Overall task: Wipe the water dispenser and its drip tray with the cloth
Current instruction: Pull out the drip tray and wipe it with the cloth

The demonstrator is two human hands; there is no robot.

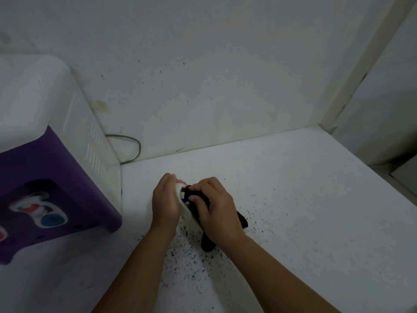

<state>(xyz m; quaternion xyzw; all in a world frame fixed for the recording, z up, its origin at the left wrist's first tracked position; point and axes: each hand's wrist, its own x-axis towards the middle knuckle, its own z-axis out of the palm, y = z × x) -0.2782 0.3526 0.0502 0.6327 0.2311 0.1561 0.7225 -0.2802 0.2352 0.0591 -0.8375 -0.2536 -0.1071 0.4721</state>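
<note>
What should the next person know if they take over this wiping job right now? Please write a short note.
Left hand holds a small white part, probably the drip tray.
Right hand grips the dark cloth and presses it on that part, above the speckled counter.
The water dispenser stands at the left, apart from both hands.
Done: the part is out and under the cloth.
Left: finish it, refit it, and wipe the dispenser; I cannot tell whether its body was wiped.
</note>
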